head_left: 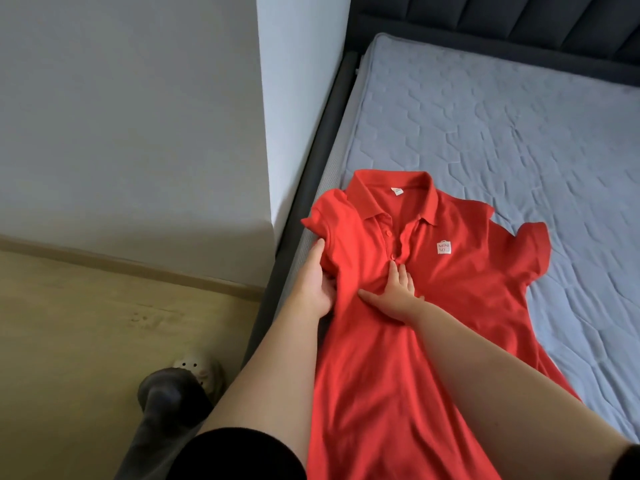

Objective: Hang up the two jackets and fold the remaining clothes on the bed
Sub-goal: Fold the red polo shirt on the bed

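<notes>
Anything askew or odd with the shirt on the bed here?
Nothing damaged. The red polo shirt lies face-up but slightly rumpled: its sleeve by the left hand is bunched, while the right hand presses flat below the placket.

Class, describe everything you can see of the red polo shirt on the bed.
The red polo shirt lies face up on the grey mattress, collar away from the camera. It looks like knit fabric, with short sleeves, a buttoned placket, a white neck label and a white chest logo. The right hand presses flat below the placket; the left hand touches its left edge.
</notes>
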